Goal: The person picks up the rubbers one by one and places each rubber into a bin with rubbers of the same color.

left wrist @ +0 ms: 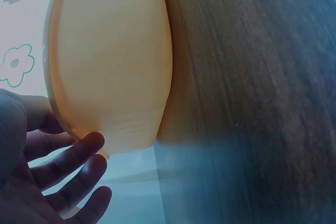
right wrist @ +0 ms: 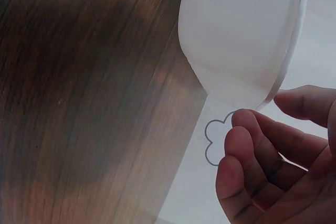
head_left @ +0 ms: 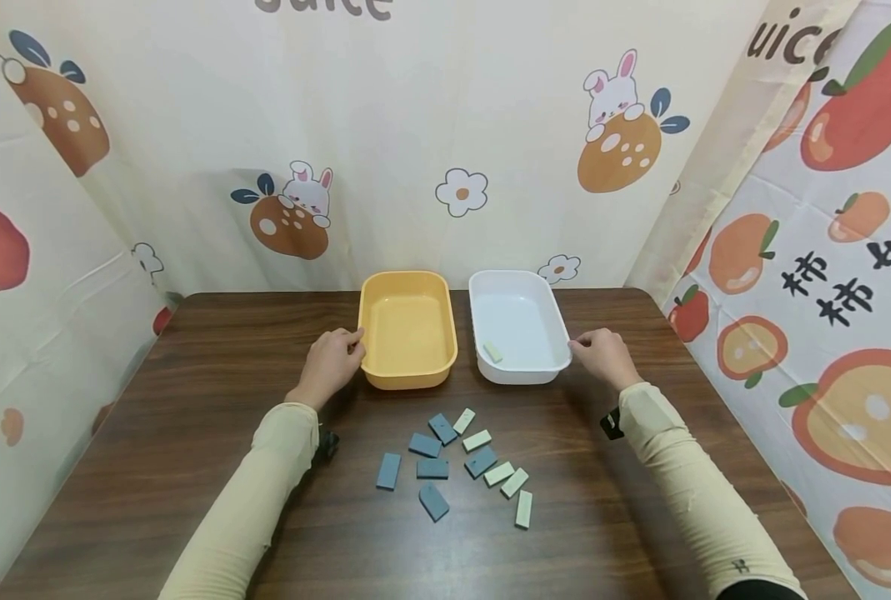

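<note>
My left hand point(head_left: 329, 367) pinches the left rim of a yellow plastic bin point(head_left: 407, 381); in the left wrist view, thumb and forefinger meet at the rim of this bin point(left wrist: 113, 66) while the other fingers are spread below. On the other side, my right hand point(head_left: 605, 357) pinches the right rim of a white plastic bin point(head_left: 520, 377). The right wrist view has the thumb and fingertips at the edge of that bin point(right wrist: 236, 35). One pale green block point(head_left: 493, 352) lies inside the white bin. Nothing lies in the yellow bin.
Several blue-grey blocks point(head_left: 432, 469) and several pale green blocks point(head_left: 523, 509) lie loose on the dark wooden table point(head_left: 212, 400) in front of the bins. A printed curtain point(head_left: 415, 125) hangs behind the table's back edge, and another point(head_left: 850, 317) on the right.
</note>
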The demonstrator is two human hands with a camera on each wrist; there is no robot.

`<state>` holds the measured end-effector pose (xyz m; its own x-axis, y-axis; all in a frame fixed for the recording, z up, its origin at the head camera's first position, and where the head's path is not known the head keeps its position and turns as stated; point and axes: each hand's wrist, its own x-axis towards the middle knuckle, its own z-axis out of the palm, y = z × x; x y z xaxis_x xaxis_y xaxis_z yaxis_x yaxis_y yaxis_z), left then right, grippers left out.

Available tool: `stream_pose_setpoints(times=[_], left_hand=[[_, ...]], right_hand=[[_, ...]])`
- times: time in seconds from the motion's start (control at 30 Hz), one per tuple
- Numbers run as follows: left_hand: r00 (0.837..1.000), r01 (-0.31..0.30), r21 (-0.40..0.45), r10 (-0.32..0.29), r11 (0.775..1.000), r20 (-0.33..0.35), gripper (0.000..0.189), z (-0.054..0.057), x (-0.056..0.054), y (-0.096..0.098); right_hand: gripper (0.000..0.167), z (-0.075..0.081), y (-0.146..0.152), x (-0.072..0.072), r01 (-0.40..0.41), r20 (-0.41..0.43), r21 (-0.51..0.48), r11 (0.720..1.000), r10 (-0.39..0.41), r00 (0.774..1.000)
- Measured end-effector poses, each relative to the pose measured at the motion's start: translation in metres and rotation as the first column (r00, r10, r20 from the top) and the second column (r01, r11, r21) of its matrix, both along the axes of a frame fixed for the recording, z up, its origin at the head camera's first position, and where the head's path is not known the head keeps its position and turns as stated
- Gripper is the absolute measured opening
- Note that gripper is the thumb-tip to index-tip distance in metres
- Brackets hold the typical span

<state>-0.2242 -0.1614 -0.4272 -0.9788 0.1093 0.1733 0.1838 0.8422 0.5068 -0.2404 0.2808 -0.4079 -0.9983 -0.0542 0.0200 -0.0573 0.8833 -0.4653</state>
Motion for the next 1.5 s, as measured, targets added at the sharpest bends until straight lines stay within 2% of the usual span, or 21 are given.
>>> stream_pose_setpoints(times=[0.27, 0.57, 1.03, 1.5], left_hand=[[1.000, -0.002, 0.013, 0.002, 1.000, -0.018, 0.038, -0.003, -0.001, -0.001], [0.999, 0.012, 0.032, -0.011, 0.999, -0.030, 0.039, -0.003, 0.000, -0.004], [1.000, 0.014, 0.046, -0.014, 0.999, -0.004, 0.041, 0.001, 0.008, -0.009], [1.000, 0.008, -0.003, -0.008, 1.000, 0.019, 0.038, 0.003, 0.017, -0.011]], right_hand=[[0.042, -0.003, 0.000, 0.000, 0.022, 0.103, -0.071, 0.997, -0.014, 0.995], [0.041, -0.007, 0.001, 0.002, 0.029, 0.136, -0.115, 0.993, -0.013, 0.991], [0.039, -0.006, 0.001, 0.003, 0.028, 0.124, -0.139, 0.990, -0.011, 0.992], [0.037, -0.008, 0.002, 0.003, 0.023, 0.120, -0.133, 0.991, -0.007, 0.993]])
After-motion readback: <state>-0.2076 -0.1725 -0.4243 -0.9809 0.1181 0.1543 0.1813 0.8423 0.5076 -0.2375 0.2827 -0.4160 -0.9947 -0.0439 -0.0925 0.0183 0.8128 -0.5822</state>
